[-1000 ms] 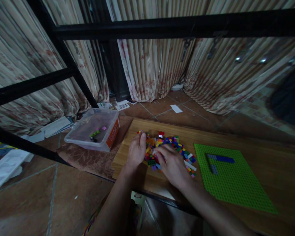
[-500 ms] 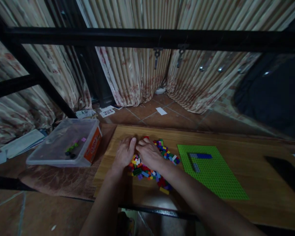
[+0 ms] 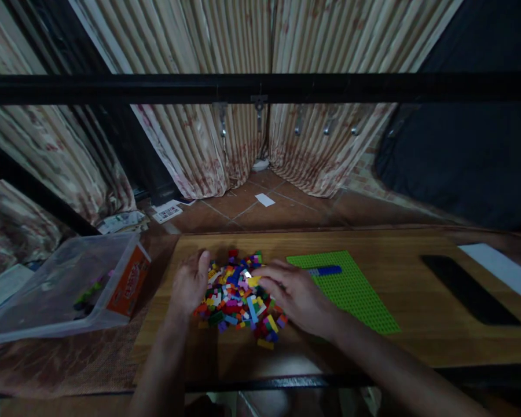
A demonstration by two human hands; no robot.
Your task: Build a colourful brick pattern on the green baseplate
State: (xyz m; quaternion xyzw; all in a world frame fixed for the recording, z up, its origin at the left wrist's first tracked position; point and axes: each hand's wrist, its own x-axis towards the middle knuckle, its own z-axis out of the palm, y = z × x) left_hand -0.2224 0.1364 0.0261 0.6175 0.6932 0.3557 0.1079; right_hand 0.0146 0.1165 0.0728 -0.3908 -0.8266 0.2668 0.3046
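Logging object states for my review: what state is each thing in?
Toy brick pile: loose, spread out
Left hand: at the pile's left edge, grip unclear
Right hand: pinching a yellow brick
Green studded baseplate: flat, partly hidden, blue and grey bricks on it
Clear plastic box: open, few pieces inside
Black rectangular slab: lying flat
Curtains: hanging

One left hand (image 3: pixel 189 284) and one right hand (image 3: pixel 299 295) make two, at nine and three o'clock of one heap of bricks (image 3: pixel 238 298), too many to count. The one tabletop (image 3: pixel 399 266) also bears one plate (image 3: pixel 358 298) and one black slab (image 3: pixel 471 289), both towards three o'clock. One bin (image 3: pixel 128 284) stands at nine o'clock.
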